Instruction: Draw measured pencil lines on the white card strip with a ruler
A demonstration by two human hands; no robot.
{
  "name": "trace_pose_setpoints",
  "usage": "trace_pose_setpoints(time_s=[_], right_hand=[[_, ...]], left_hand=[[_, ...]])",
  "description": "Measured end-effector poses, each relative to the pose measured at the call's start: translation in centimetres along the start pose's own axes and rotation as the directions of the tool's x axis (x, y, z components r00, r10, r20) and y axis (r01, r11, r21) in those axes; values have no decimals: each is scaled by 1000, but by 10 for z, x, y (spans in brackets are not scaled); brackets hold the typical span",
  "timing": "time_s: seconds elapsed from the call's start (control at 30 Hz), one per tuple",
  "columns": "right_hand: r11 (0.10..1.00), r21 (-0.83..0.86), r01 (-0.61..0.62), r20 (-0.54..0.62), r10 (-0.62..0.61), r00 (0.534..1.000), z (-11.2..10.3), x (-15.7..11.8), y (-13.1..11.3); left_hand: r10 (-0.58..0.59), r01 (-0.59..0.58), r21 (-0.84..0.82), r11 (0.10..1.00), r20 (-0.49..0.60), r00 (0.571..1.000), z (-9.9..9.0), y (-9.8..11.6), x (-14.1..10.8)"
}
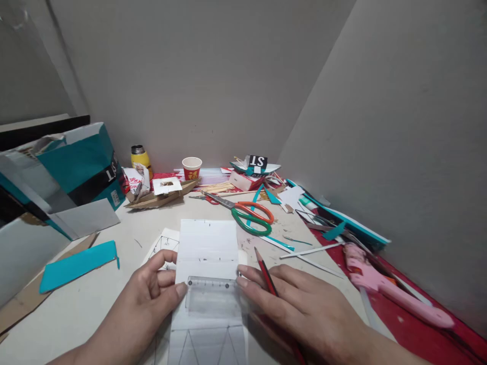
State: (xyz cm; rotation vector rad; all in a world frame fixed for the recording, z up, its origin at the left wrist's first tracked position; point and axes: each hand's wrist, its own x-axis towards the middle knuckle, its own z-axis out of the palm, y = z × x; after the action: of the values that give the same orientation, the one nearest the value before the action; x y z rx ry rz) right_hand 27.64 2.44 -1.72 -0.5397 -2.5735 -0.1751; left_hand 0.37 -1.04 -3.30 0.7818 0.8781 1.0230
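A white card [208,243] with pencil marks and slanted lines lies in front of me. Across it rests a clear plastic ruler [213,299]. My left hand [146,299] grips the card's left edge, fingers curled by it and thumb at the ruler's left end. In my right hand [300,299] a red and black pencil [268,274] is held between the fingers, its tip pointing away from me. The fingertips of that hand press at the ruler's right end. Partly hidden under the card is another sheet with drawn lines [163,243].
Scissors [251,215] with orange and green handles lie beyond the card. A pink glue gun [395,291] is at the right. Teal card [79,266] and a box [83,162] stand left. A paper cup [192,167] and yellow bottle [140,159] are at the back.
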Motion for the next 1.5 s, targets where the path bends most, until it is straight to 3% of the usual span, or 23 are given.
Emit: trace_pose_setpoints(time_s=[0.2, 0.3, 0.47, 0.6, 0.87, 0.93, 1.0, 1.13, 1.2, 1.27, 1.33, 1.37, 1.43, 1.47, 1.5], right_hand=[[999, -41, -4, -7, 4, 1000, 5, -3, 9], [999, -10, -51, -18, 50, 999, 4, -7, 18], [991, 49, -124, 26, 123, 992, 0, -17, 37], [982, 60, -181, 37, 179, 983, -4, -19, 47], [959, 90, -270, -60, 276, 959, -12, -17, 48], [916, 169, -365, -62, 379, 923, -13, -18, 43], [831, 285, -478, -59, 513, 857, -13, -18, 37], [574, 546, -610, 19, 719, 694, -12, -17, 28], [486, 614, -623, 63, 756, 652, -12, -16, 26], [464, 633, -620, 62, 768, 638, -12, -16, 26], [462, 636, -618, 55, 772, 634, -11, -15, 26], [456, 636, -623, 63, 774, 630, -11, -14, 26], [438, 626, -645, 91, 780, 619, -11, -12, 26], [432, 618, -657, 103, 784, 613, -12, -11, 26], [431, 610, -665, 111, 785, 610, -13, -10, 26]], left_hand=[[-9, 11, 38, 999, -43, 999, -1, -2, 2], [-40, 54, 146, 988, -98, 994, -4, -2, 2], [-102, 196, 404, 893, -243, 965, -10, -1, 4], [-99, 264, 516, 815, -325, 940, -9, 2, 6], [-126, 267, 668, 694, -252, 960, -7, 1, -3], [-131, 259, 684, 682, -234, 963, -7, 3, -4], [-136, 263, 654, 710, -238, 962, -6, 6, -3], [-90, 246, 528, 813, -304, 948, -1, 6, -1], [-96, 242, 454, 858, -320, 942, 3, 4, -1], [-158, 274, 419, 865, -291, 943, 4, 1, -4], [-202, 309, 491, 814, -259, 945, 2, 0, -7], [-166, 284, 583, 761, -248, 954, 0, 1, -8], [78, 94, 818, 568, -167, 983, -6, 2, -12], [245, -54, 907, 418, -55, 968, -8, 3, -14], [372, -194, 947, 254, 89, 924, -10, 3, -16]])
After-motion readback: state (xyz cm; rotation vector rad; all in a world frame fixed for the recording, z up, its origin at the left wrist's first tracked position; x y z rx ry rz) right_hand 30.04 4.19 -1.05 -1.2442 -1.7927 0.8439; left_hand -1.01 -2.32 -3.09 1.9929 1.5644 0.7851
